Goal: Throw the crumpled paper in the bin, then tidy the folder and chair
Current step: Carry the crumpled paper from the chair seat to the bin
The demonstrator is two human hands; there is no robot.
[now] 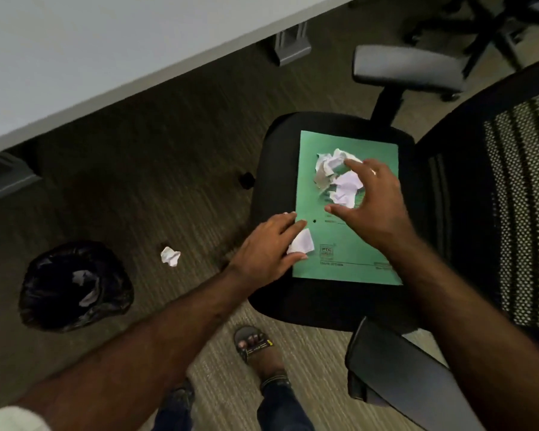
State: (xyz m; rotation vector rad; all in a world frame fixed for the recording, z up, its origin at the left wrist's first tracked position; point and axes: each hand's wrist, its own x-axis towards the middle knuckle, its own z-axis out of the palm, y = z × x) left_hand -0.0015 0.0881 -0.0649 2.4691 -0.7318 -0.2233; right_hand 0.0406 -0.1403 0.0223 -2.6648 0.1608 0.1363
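Note:
A green folder (352,253) lies flat on the seat of a black office chair (277,169). Two crumpled white paper balls (330,164) sit on the folder's far half. My right hand (374,200) hovers over them with fingers spread, its thumb and fingers around the nearer ball. My left hand (268,247) rests at the folder's left edge, fingers curled on a small crumpled paper (302,242). Another crumpled paper (170,256) lies on the carpet. A bin (44,293) lined with a black bag stands at lower left with paper inside.
A white desk (75,57) spans the top left, its grey legs on the carpet. The chair's mesh back (511,213) and armrests (405,68) stand to the right. A second chair base (467,26) is at top right. My sandalled foot (255,349) stands below the seat.

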